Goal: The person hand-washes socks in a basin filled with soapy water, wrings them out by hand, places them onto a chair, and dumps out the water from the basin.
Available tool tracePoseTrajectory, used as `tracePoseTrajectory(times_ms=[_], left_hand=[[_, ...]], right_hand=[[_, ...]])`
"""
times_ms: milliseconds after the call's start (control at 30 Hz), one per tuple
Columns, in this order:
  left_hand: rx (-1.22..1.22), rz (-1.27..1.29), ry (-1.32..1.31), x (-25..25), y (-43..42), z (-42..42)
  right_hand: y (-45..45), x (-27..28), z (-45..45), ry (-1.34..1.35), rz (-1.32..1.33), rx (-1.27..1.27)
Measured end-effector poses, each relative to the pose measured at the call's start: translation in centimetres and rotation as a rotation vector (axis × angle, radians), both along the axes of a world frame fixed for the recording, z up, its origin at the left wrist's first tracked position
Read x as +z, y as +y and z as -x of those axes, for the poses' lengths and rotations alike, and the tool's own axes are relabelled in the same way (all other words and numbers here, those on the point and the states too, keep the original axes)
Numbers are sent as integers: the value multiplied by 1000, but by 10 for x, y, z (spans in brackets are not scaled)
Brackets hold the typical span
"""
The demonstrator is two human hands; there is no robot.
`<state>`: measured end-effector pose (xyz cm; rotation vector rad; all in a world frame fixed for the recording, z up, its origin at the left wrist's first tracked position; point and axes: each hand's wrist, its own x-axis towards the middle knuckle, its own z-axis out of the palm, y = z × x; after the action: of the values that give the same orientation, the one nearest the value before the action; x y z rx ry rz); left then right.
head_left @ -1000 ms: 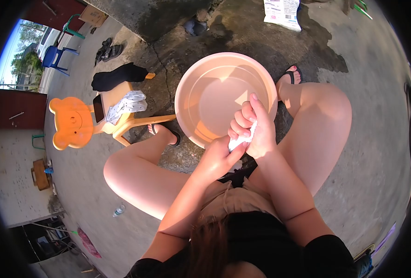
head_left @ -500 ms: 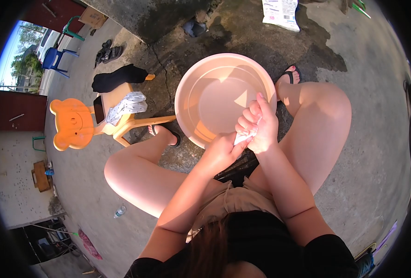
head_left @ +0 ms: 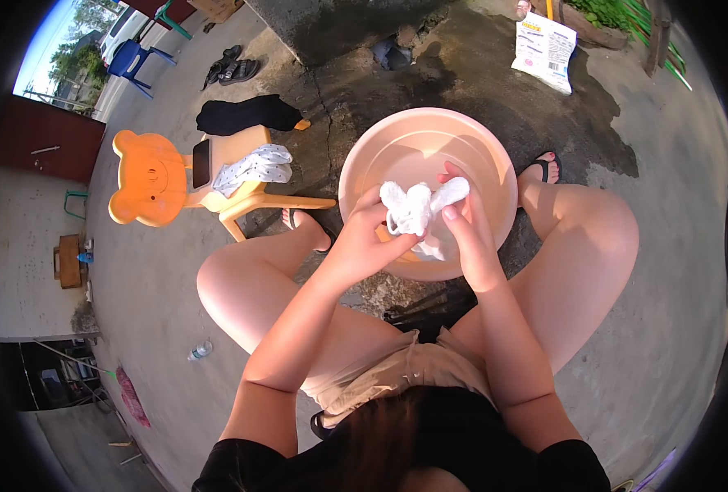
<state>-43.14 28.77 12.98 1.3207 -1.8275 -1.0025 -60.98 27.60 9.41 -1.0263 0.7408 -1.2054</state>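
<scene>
Between my hands is a bunched white cloth (head_left: 413,208), crumpled and folded; its exact kind is hard to make out. My left hand (head_left: 365,238) grips the cloth's left side with thumb and fingers. On its right end, my right hand (head_left: 472,228) pinches with the thumb in front and fingers behind. Both hands are above the near part of a round peach-pink basin (head_left: 508,168), which stands on the ground between my legs. A paler piece of the cloth hangs down below my hands, over the basin's near side.
To the left stands a small yellow chair with an orange bear-shaped back (head_left: 149,179). On it lie a phone (head_left: 202,164), a dotted white cloth (head_left: 257,166) and a black garment (head_left: 247,115). A white printed bag (head_left: 544,53), sandals (head_left: 237,70) and a bottle (head_left: 200,351) are on the ground.
The cloth, earlier squeezed tight between my closed fists, is now loosened and spread between both hands. My hands have moved apart, and the view has shifted.
</scene>
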Motion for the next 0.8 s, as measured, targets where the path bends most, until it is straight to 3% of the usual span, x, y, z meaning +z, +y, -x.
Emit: tracePoseTrajectory(times_ms=[67, 167, 367, 500, 600, 800], left_hand=[[144, -221, 116, 30, -13, -11], [302, -309, -52, 49, -43, -46], [473, -254, 535, 35, -114, -141], [650, -215, 737, 23, -148, -221], [817, -199, 853, -15, -164, -285], [1069, -351, 789, -63, -166, -345]], right_hand=[[3, -9, -7, 90, -12, -42], [3, -8, -7, 144, -34, 49], [5, 0, -17, 345, 63, 44], [2, -7, -24, 407, 76, 67], [-2, -11, -29, 424, 109, 84], [-5, -6, -40, 525, 78, 170]])
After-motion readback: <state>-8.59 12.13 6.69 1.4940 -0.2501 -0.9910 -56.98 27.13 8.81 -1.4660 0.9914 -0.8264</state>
